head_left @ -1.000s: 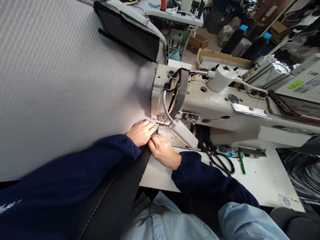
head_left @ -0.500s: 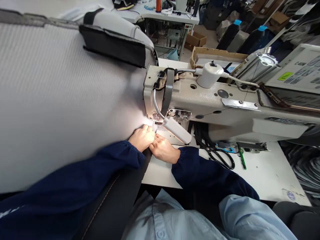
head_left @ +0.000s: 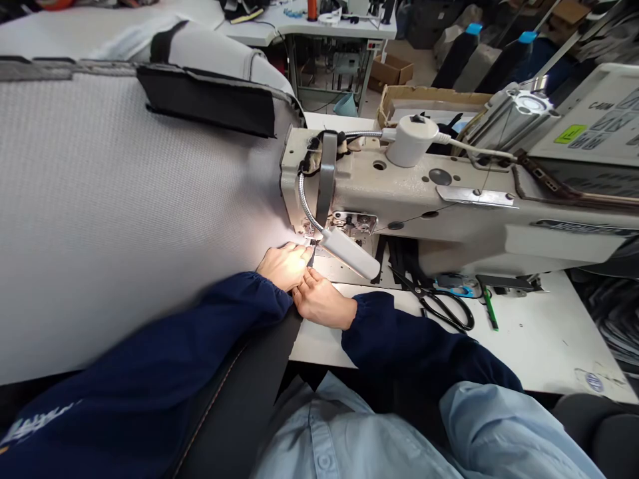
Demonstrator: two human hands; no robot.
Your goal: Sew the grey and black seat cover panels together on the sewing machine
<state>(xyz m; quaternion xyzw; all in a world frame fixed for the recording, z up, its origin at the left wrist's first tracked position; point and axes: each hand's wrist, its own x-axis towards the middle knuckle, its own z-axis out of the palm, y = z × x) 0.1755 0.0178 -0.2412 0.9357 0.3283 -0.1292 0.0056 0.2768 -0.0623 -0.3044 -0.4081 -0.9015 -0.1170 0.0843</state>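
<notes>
A cream industrial sewing machine [head_left: 424,199] stands on a white table [head_left: 524,346]. Its gooseneck lamp [head_left: 349,253] lights the needle area. My left hand [head_left: 283,265] lies curled on the edge of a large grey woven fabric [head_left: 124,199], right at the presser foot. My right hand [head_left: 322,303] pinches the black material [head_left: 249,392] that runs from my lap up to the needle. The two hands touch each other. The needle itself is hidden behind the lamp and fingers.
Black scissors [head_left: 442,307] and a green pen [head_left: 490,309] lie on the table right of my hands. A black and grey sewn piece [head_left: 210,93] rests on the far fabric. Cardboard boxes [head_left: 394,70] and another work table [head_left: 309,20] stand behind.
My view has tilted, so the machine sits lower and left in the picture. Both hands stay at the needle, close together, holding the seam; they shifted only slightly.
</notes>
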